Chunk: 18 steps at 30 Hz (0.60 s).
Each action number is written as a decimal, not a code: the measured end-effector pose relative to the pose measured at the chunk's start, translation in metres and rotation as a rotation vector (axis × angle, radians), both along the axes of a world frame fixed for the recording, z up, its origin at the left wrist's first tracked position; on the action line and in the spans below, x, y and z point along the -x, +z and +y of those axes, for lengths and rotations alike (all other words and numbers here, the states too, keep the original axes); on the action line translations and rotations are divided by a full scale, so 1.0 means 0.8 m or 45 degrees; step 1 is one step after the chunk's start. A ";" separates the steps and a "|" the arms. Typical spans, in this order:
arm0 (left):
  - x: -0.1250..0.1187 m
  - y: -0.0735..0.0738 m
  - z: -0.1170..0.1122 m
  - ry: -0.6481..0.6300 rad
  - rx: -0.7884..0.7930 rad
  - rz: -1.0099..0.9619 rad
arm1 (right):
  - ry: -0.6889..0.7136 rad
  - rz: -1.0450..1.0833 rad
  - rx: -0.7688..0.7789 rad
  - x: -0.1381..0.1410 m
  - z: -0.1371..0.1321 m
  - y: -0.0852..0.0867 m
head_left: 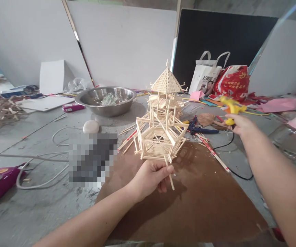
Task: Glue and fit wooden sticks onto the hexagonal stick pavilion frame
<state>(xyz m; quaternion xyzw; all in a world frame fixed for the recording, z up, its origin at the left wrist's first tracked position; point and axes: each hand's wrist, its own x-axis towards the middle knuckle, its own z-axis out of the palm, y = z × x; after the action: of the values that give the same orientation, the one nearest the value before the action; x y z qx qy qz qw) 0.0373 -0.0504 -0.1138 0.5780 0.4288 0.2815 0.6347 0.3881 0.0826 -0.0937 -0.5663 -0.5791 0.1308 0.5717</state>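
Observation:
A pagoda-like model of thin wooden sticks (166,102) stands on a brown board (196,195), its pointed roof at the back and an open, many-sided frame at the front. Just before that frame is my left hand (151,175), closed with thumb and fingers round a thin wooden stick (172,181). Out to the right, my right hand (242,124) grips a yellow glue gun (231,109) by its handle, clear of the model. The gun is blurred, and a black cord hangs below it.
Dark blue-handled pliers (204,130) and a brush-like item (206,119) lie right of the model. A steel basin (105,103), a white round object (91,127) and a pixelated patch are at left. Bags (231,82) stand behind. A purple device (2,181) sits far left.

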 end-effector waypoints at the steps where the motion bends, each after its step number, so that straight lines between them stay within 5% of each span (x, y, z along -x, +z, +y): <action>1: 0.000 0.000 0.000 -0.002 -0.019 0.016 | 0.054 0.076 0.033 0.008 -0.014 0.012; 6: 0.000 -0.002 0.002 -0.008 -0.196 0.131 | 0.351 0.316 0.023 0.072 -0.094 0.044; 12: 0.002 -0.004 0.002 -0.012 -0.391 0.250 | 0.530 0.425 0.175 0.141 -0.145 0.017; 18: 0.004 -0.001 0.003 0.024 -0.507 0.320 | 0.767 0.353 0.318 0.136 -0.148 -0.003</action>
<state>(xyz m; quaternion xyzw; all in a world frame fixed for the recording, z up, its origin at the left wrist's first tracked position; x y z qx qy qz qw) 0.0337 -0.0478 -0.1150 0.7182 0.4459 0.2923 0.4471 0.2795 -0.0355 -0.0964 -0.4126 -0.6165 0.4390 0.5069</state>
